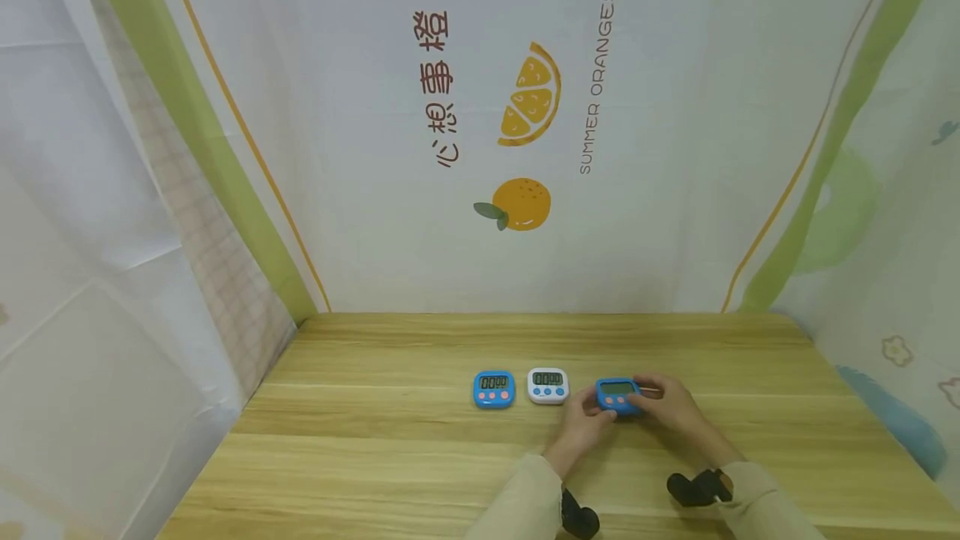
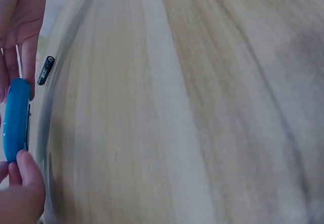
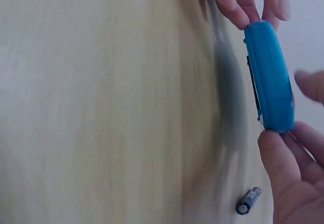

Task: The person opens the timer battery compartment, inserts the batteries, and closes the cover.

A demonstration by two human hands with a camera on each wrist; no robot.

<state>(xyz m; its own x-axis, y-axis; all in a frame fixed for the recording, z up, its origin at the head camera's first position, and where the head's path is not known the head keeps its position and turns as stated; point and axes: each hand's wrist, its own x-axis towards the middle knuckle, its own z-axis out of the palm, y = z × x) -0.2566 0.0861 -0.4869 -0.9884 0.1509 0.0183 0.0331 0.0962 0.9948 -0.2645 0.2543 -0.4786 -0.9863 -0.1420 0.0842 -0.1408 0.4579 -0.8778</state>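
Observation:
Both hands hold a blue kitchen timer (image 1: 618,395) with pink buttons at the right of the group; its display shows no digits. The left hand (image 1: 584,423) pinches its left edge. On the right side, the right hand (image 1: 670,407) grips the other edge, its thumb (image 3: 310,85) standing over the button face. Seen edge-on in the wrist views, the timer (image 2: 16,120) is lifted off the table. A small dark battery (image 3: 248,200) lies on the table by the right hand; the head view does not show it.
To the left stand a white timer (image 1: 548,386) with blue buttons and another blue timer (image 1: 493,390), both displays lit with zeros. The wooden table (image 1: 360,440) ends at a printed curtain (image 1: 645,257) behind, with cloth at both sides.

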